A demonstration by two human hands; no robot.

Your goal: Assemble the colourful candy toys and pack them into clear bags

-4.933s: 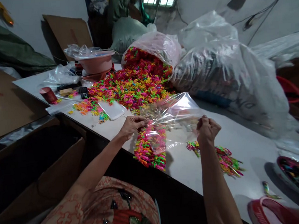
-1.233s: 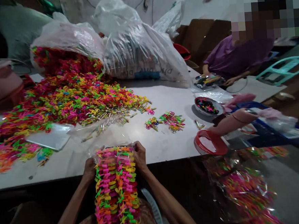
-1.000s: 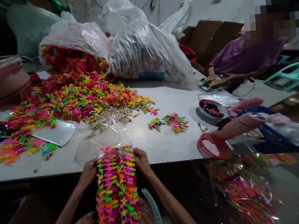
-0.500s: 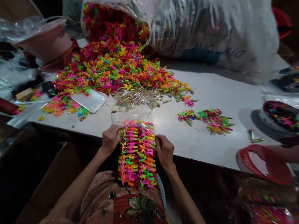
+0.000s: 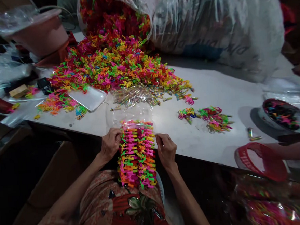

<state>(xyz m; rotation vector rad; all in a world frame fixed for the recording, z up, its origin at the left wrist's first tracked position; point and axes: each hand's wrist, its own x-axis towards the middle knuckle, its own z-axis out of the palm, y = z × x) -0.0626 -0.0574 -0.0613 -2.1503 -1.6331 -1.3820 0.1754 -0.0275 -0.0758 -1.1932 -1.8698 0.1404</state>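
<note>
A clear plastic bag (image 5: 129, 114) spans the table edge and my lap, its upper part lying flat on the table. Inside its lower part, two neat rows of small bright plastic toys (image 5: 137, 154) in pink, yellow, green and orange rest against my lap. At the bag's left side, my left hand (image 5: 111, 144) is closed in a pinch on the edge. Across from it, my right hand (image 5: 166, 148) pinches the right edge between thumb and curled fingers. The thin film between the fingertips is hard to see.
Behind the bag spreads a big heap of loose toys (image 5: 111, 67), spilling from a large sack (image 5: 198, 30). Small toy clusters (image 5: 212, 118) lie to the right. Another person's forearm (image 5: 291, 150) reaches toward a red basket (image 5: 261, 161), near a bowl (image 5: 285, 116). A pink bucket (image 5: 39, 34) stands left.
The view has shifted slightly. My right hand has moved a little outward from the toy rows, and the bag's upper part looks more spread. Both hands keep their pinch.
</note>
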